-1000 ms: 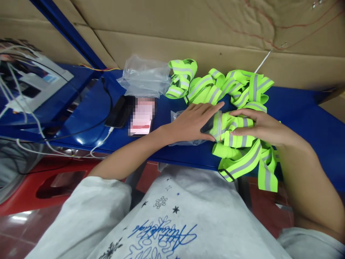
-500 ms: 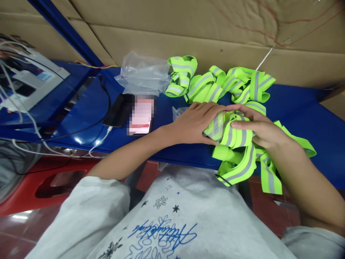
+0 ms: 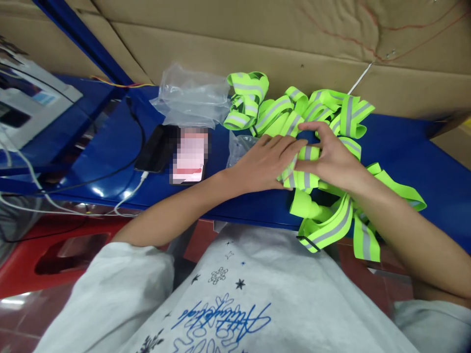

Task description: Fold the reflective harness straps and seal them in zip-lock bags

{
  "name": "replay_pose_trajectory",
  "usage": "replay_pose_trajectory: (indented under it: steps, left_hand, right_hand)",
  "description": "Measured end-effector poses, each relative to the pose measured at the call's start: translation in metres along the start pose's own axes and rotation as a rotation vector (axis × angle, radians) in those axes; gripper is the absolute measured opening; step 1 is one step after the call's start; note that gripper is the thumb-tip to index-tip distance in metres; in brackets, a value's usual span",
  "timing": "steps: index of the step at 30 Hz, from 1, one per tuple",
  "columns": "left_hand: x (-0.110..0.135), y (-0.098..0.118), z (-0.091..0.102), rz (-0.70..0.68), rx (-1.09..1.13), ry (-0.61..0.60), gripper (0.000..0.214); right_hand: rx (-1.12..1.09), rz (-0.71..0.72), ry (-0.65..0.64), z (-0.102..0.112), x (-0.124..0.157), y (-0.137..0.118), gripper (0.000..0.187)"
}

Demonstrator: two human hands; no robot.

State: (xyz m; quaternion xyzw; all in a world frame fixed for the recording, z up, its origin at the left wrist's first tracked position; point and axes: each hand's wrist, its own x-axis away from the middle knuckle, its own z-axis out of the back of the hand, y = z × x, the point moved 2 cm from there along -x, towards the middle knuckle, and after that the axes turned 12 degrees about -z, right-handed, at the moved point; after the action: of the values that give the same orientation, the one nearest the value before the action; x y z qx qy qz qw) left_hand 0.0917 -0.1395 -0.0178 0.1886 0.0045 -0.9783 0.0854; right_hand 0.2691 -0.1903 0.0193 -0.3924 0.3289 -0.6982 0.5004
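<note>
A folded lime-yellow reflective strap [image 3: 307,182] with a grey stripe sits between my two hands, partly inside what looks like a clear plastic bag. My left hand [image 3: 263,162] is closed around its left end, palm down, and covers much of the bag. On the other side, my right hand [image 3: 336,159] has its thumb pressed across the folded strap, while the index finger arches above it with a gap between; its other fingers are hidden. Below the right wrist, another loose reflective strap [image 3: 331,228] with a black band hangs over the table's front edge.
More reflective straps [image 3: 279,115] lie in loose coils along the back of the blue table [image 3: 401,147]. Clear plastic bags [image 3: 193,95] are stacked left of them. Two phones, one dark [image 3: 156,149] and one lit [image 3: 189,157], lie nearby with cables. A red stool [image 3: 73,245] stands lower left.
My right hand has shifted a little left and its index finger has lifted away from the thumb. The folded strap has moved left, with less of it showing beside my left hand.
</note>
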Motion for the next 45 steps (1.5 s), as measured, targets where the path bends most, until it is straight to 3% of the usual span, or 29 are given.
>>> replay_pose_trajectory:
  steps: [4,7,11,15,18,21,29,36,41,45]
  left_hand:
    - [-0.002,-0.013,0.007,0.128,0.075,0.113,0.115]
    - [-0.003,-0.014,0.007,0.155,0.130,0.140,0.119]
    - [-0.001,-0.008,0.004,0.137,0.198,0.114,0.124]
    - [0.002,-0.003,0.005,0.119,0.318,0.040,0.130]
    - [0.002,-0.003,0.006,0.140,0.367,-0.005,0.129]
    - [0.000,-0.005,0.007,0.152,0.417,0.023,0.127]
    - [-0.002,-0.007,0.020,0.122,0.537,0.077,0.126]
    - [-0.001,-0.003,0.015,0.173,0.340,0.033,0.128]
    - [-0.002,0.007,0.017,0.199,0.036,-0.012,0.120]
    - [-0.001,0.015,0.017,0.162,-0.051,0.036,0.106]
  right_hand:
    - [-0.252,-0.101,-0.123,0.004,-0.002,-0.007,0.080]
    - [-0.264,-0.095,-0.176,0.006,0.003,-0.004,0.077]
    - [-0.001,0.110,-0.014,0.010,0.007,-0.001,0.065]
    - [0.173,0.195,0.101,0.013,0.009,-0.002,0.057]
    - [0.185,0.237,0.165,0.010,0.010,-0.004,0.056]
    - [0.142,0.242,0.231,0.004,0.010,-0.004,0.053]
    - [0.166,0.338,0.228,0.008,0.023,-0.012,0.056]
    - [0.011,0.247,0.173,-0.009,0.017,0.001,0.052]
    - [-0.053,0.128,0.198,-0.012,0.004,0.012,0.049]
    - [-0.177,0.038,0.189,-0.011,0.005,0.009,0.045]
